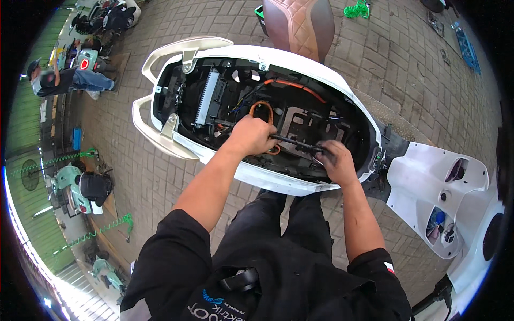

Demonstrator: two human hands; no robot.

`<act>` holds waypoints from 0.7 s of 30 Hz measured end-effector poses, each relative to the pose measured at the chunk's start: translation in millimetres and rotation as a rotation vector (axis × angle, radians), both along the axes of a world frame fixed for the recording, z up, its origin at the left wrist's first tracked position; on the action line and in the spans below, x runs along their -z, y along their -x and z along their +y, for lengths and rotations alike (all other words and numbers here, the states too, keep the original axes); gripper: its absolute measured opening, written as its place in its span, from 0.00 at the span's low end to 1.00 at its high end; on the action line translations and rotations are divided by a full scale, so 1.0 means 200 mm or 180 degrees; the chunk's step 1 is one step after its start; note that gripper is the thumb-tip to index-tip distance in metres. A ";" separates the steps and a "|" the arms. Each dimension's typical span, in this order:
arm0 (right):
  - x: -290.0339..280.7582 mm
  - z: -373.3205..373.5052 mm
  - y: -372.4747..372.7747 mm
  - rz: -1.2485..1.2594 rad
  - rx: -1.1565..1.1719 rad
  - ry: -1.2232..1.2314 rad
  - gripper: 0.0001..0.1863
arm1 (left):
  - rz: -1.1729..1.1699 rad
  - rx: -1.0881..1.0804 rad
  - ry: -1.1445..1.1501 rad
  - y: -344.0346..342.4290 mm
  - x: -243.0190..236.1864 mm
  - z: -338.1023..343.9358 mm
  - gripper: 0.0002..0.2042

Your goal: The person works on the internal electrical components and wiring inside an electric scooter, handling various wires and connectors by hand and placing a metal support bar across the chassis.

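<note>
Below me is a white scooter body [267,183] with its underseat bay open, showing orange cables [291,84], a finned silver component [207,97] and a perforated metal tray [300,124]. My left hand [252,137] is closed on a black cable [293,141] beside an orange loop, near the middle of the bay. My right hand [334,159] grips the same cable farther right, its fingertips partly hidden. Two cream grab rails [156,144] flank the bay's left end.
A brown padded seat [299,29] stands beyond the scooter, near a green coiled hose [356,9]. At left are a person [80,80], other scooters [72,182] and a fan [29,175]. The white front panel [415,176] extends to the right over brick paving [369,59].
</note>
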State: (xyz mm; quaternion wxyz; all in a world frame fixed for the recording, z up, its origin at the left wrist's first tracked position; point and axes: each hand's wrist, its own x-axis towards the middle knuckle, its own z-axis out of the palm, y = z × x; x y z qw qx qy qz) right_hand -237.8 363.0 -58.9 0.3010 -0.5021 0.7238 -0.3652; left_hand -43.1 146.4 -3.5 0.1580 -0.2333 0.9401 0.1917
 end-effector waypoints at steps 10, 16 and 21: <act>0.03 0.02 0.01 -0.1098 0.0990 0.0231 0.25 | 0.0019 0.0001 0.0127 0.01 0.00 -0.01 0.11; -0.04 -0.02 0.01 0.0353 0.0069 -0.0183 0.15 | -0.0013 0.0174 0.0047 -0.01 -0.02 -0.04 0.12; 0.01 -0.07 0.00 -0.2099 0.1094 -0.1589 0.14 | 0.0300 0.0225 0.0122 -0.05 0.04 -0.03 0.13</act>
